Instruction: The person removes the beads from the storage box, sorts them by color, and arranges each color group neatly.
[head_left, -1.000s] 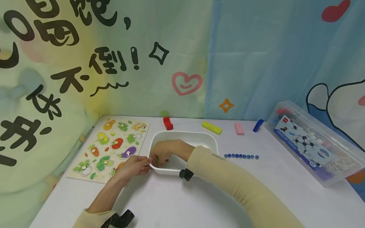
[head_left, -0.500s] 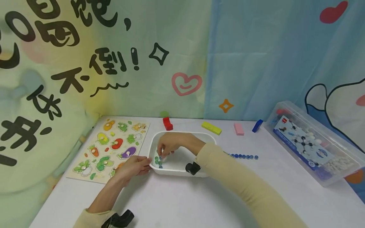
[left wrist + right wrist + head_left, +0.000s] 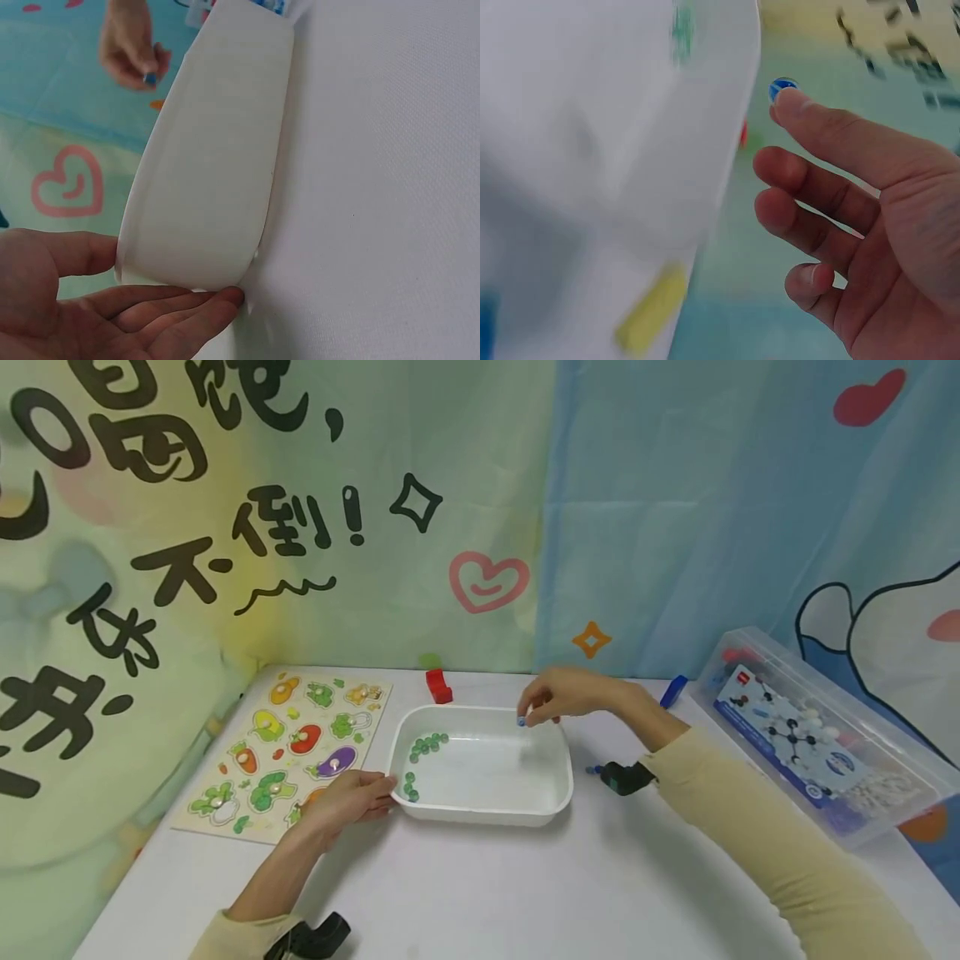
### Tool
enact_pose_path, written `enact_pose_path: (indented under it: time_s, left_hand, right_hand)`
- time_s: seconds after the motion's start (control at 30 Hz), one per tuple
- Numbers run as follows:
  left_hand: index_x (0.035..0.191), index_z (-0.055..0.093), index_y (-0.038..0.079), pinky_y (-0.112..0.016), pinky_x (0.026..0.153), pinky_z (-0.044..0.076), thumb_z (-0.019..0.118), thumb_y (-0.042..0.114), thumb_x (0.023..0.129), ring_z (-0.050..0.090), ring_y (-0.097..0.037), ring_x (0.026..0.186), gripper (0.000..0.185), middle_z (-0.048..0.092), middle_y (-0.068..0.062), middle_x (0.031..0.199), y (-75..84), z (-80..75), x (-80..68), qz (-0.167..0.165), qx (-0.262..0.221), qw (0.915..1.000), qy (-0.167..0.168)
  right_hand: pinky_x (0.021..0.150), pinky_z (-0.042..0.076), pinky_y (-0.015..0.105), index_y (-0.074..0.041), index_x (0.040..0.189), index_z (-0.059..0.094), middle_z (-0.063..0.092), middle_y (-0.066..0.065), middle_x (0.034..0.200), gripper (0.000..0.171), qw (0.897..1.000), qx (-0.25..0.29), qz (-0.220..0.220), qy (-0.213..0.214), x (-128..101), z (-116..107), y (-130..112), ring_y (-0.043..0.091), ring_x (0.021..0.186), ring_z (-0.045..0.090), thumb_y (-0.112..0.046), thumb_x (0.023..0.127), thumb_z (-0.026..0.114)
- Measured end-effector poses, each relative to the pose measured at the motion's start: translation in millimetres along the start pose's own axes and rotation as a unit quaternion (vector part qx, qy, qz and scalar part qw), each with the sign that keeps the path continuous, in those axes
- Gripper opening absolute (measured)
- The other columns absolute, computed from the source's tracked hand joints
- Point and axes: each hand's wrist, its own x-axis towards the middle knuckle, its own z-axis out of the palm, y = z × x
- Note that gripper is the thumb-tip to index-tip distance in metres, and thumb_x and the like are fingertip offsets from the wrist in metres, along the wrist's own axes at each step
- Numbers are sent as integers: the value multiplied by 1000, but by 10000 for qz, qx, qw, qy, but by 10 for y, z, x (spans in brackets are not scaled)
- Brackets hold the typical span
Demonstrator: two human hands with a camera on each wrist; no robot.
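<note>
My left hand (image 3: 356,797) grips the left end of a white plastic basin (image 3: 480,815), its thumb on the rim and its fingers under the near corner, as the left wrist view shows. Above the basin's right end, my right hand (image 3: 566,696) pinches a blue glass marble (image 3: 783,88) between thumb and index finger; the other fingers are loosely bent. Several green marbles (image 3: 427,744) lie inside the basin along its left side. Right of the basin, blue marbles (image 3: 592,769) on the table are mostly hidden behind the right wrist camera.
A vegetable puzzle board (image 3: 288,743) lies left of the basin. Behind the basin are a red block (image 3: 439,687) and a yellow block (image 3: 652,309). A dark blue block (image 3: 673,692) lies near a clear lidded box (image 3: 825,735) at the right.
My right hand has lifted from the basin's left end and moved right with a blue marble, uncovering the green marbles. My left hand has stayed on the basin.
</note>
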Motion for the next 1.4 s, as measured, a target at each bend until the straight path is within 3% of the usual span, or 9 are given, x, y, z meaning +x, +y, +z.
enact_pose_path:
  time_s: [0.13,0.3,0.53,0.83,1.03,1.4]
  left_hand:
    - [125,58,-10,-38,96,55,52,19,100,63,-32,116,39,64,-23,125,-8,7,-10,-67,3,10000,65]
    - [126,57,-10,-38,96,55,53,20,99,63,-32,117,40,64,-23,125,-22,3,-20,-109,-39,9999,115]
    - [126,57,-10,-38,96,56,53,22,99,64,-32,116,41,64,-23,124,-22,-1,-36,-71,44,9999,117]
    - [124,59,-8,-39,96,56,53,22,99,65,-31,114,39,66,-22,122,-47,13,-40,-71,2,9999,148]
    - [124,59,-8,-38,95,56,54,21,99,66,-30,113,38,67,-21,121,-41,21,-41,-86,-15,9998,182]
    - [124,58,-9,-37,95,56,53,20,100,65,-30,114,39,65,-22,123,10,38,-32,-41,32,9999,110]
  right_hand:
    - [61,51,25,-11,110,71,67,1,83,23,9985,120,385,374,-483,-14,467,14,67,58,-25,92,67]
    - [65,50,25,-11,108,71,67,2,85,24,9919,263,915,841,-1056,182,1010,13,69,56,-27,92,66]
    - [63,45,25,-8,106,70,67,1,83,22,9792,575,1606,1094,-1493,537,1530,14,70,54,-23,92,65]
    - [64,51,22,-6,103,71,70,1,92,20,9742,855,1653,1274,-1594,805,1747,10,73,56,-21,90,67]
    - [62,52,20,-2,104,70,71,4,93,22,9737,952,1508,1421,-1591,870,1763,7,71,56,-19,89,67]
    - [62,52,19,-4,105,70,69,3,93,23,9695,886,1761,1457,-1602,916,1740,12,74,56,-20,89,68]
